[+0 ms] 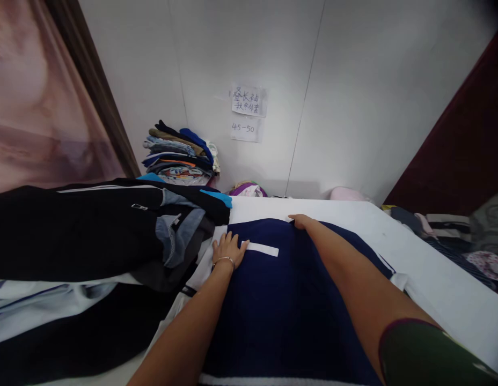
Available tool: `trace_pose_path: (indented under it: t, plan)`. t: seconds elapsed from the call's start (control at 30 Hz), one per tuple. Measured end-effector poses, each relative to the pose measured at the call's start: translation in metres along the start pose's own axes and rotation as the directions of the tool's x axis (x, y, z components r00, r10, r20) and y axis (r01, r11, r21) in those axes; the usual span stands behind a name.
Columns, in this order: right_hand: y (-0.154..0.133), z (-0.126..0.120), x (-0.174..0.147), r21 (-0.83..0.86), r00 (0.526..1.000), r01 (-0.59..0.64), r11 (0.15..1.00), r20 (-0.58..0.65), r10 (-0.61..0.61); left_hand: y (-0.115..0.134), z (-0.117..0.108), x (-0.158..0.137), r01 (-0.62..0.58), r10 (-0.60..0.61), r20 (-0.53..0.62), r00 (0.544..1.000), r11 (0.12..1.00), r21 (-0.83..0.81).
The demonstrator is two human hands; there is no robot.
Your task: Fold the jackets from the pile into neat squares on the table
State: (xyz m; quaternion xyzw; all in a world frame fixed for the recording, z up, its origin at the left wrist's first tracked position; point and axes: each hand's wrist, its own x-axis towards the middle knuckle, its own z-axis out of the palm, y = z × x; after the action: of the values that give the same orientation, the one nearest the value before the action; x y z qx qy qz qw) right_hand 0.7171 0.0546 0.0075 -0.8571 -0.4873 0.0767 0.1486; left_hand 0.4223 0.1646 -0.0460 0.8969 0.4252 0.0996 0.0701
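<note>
The navy garment (265, 305) is smooth, matt cloth with a flat-finished white strip (265, 250). Left of the garment, a matt black cloth jacket (72, 230) bears a shiny, metal-looking zip pull (139, 207), near faded denim (192, 222). Beneath the garment, the tabletop (430, 284) looks smooth; beyond it, paper sheets (249, 101) show creases.

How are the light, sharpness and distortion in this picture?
Head view: dim, soft light, upper-right corner dark; head view: black clothes and navy garment show little detail; head view: notes are readable, right-edge clothes look soft, with wide-angle stretch toward the edges.
</note>
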Motion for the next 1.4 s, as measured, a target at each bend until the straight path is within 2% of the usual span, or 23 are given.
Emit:
trace_pose_path:
  t: [0.1,0.17,0.23,0.3,0.47,0.53,0.57,0.63,0.67,0.77,0.8,0.87,0.93,0.97,1.03,1.13,1.27,1.33,1.4]
  plan:
    - [0.001,0.001,-0.004,0.06,0.99,-0.131,0.99,-0.048,0.133,0.0,0.0,0.0,0.001,-0.001,-0.003,1.0,1.0,-0.001]
    - [0.004,-0.007,-0.01,0.122,0.968,-0.202,0.972,-0.126,0.217,0.0,-0.001,0.0,0.003,-0.003,0.002,1.0,1.0,-0.007]
    - [0.01,-0.024,-0.016,0.214,0.924,-0.247,0.945,-0.242,0.296,0.001,-0.002,-0.001,0.007,-0.007,0.004,1.0,1.0,-0.016]
    - [0.017,-0.049,-0.022,0.335,0.85,-0.265,0.904,-0.361,0.383,0.001,-0.003,-0.001,0.01,-0.01,0.001,1.0,1.0,-0.025]
    - [0.034,-0.115,-0.056,0.621,0.633,-0.157,0.768,-0.533,0.561,0.002,-0.005,-0.002,0.014,-0.015,-0.013,1.0,0.999,-0.035]
    - [0.041,-0.125,-0.087,0.736,0.58,-0.024,0.677,-0.541,0.609,0.002,-0.005,-0.002,0.007,-0.008,-0.019,1.0,1.0,-0.03]
    - [0.044,-0.124,-0.108,0.79,0.569,0.05,0.612,-0.526,0.632,0.002,-0.006,-0.002,0.003,-0.003,-0.024,1.0,1.0,-0.027]
    - [0.05,-0.112,-0.154,0.866,0.578,0.157,0.476,-0.471,0.667,0.003,-0.008,-0.002,-0.003,0.003,-0.032,0.999,1.0,-0.022]
    - [0.052,-0.1,-0.18,0.884,0.6,0.147,0.444,-0.436,0.67,0.003,-0.009,-0.003,-0.005,0.005,-0.033,0.999,1.0,-0.021]
    - [0.05,-0.054,-0.252,0.919,0.665,0.004,0.393,-0.296,0.686,0.004,-0.011,-0.003,-0.005,0.005,-0.03,1.0,1.0,-0.022]
    - [0.048,-0.038,-0.272,0.936,0.679,-0.059,0.348,-0.219,0.701,0.004,-0.012,-0.003,-0.006,0.005,-0.029,1.0,1.0,-0.024]
    - [0.041,-0.014,-0.303,0.959,0.7,-0.163,0.232,-0.054,0.712,0.005,-0.014,-0.004,-0.006,0.005,-0.037,0.999,0.999,-0.033]
    - [0.036,-0.002,-0.322,0.955,0.725,-0.247,0.164,0.07,0.686,0.005,-0.015,-0.005,-0.001,-0.002,-0.051,0.999,0.999,-0.047]
    - [0.036,0.0,-0.327,0.946,0.733,-0.279,0.166,0.098,0.673,0.005,-0.016,-0.005,0.005,-0.008,-0.054,0.998,0.998,-0.056]
    - [0.039,-0.005,-0.33,0.924,0.731,-0.309,0.224,0.081,0.677,0.004,-0.019,-0.005,0.016,-0.02,-0.055,0.998,0.997,-0.072]
    - [0.055,-0.021,-0.323,0.876,0.69,-0.326,0.354,-0.035,0.723,0.003,-0.022,-0.002,0.002,-0.009,-0.087,0.996,0.997,-0.072]
    - [0.079,-0.04,-0.3,0.775,0.648,-0.405,0.485,-0.13,0.75,0.008,-0.029,0.009,-0.098,0.098,-0.128,0.987,0.995,0.006]
    - [0.086,-0.045,-0.285,0.761,0.623,-0.448,0.469,-0.111,0.775,0.012,-0.033,0.017,-0.161,0.166,-0.081,0.983,0.985,0.066]
    - [0.09,-0.046,-0.271,0.776,0.605,-0.479,0.41,-0.046,0.795,0.015,-0.036,0.025,-0.212,0.216,-0.025,0.976,0.971,0.111]
